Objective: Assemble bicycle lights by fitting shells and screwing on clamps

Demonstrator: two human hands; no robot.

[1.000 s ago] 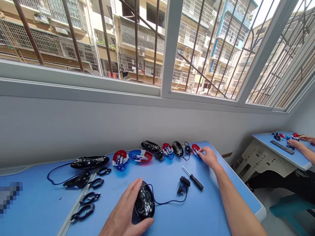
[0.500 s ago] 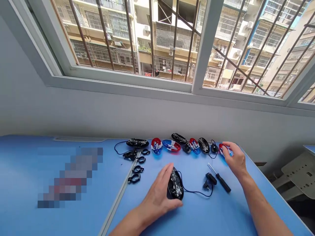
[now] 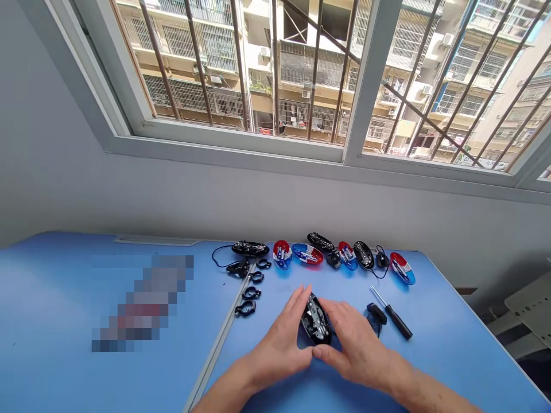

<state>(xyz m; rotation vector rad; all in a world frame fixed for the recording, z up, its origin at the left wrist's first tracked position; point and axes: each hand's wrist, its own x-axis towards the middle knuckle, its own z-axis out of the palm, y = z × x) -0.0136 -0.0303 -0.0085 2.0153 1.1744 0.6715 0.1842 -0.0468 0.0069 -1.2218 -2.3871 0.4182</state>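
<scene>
A black oval housing (image 3: 317,321) with exposed metallic-looking parts inside sits between my hands near the middle of the table. My left hand (image 3: 282,338) curves along its left side, fingertips at the upper rim and thumb by the lower end. From the other side, my right hand (image 3: 359,347) closes on it, its thumb tip meeting the left thumb. The right hand covers the housing's cable. Just beyond that hand lies a black clip-like part (image 3: 376,315), partly hidden. A black-handled screwdriver (image 3: 399,322) rests to the right.
Along the wall lie red-and-blue oval covers (image 3: 307,254), more black oval housings (image 3: 364,255) and a separate red-and-blue cover (image 3: 403,268) at the right. Several black ring clamps (image 3: 245,308) line the table seam (image 3: 215,358). A pixelated patch (image 3: 146,310) hides something on the left.
My right hand has left the red-and-blue cover at the far right and come to the right side of the black housing. The left hand stays on the housing. The view has shifted slightly.
</scene>
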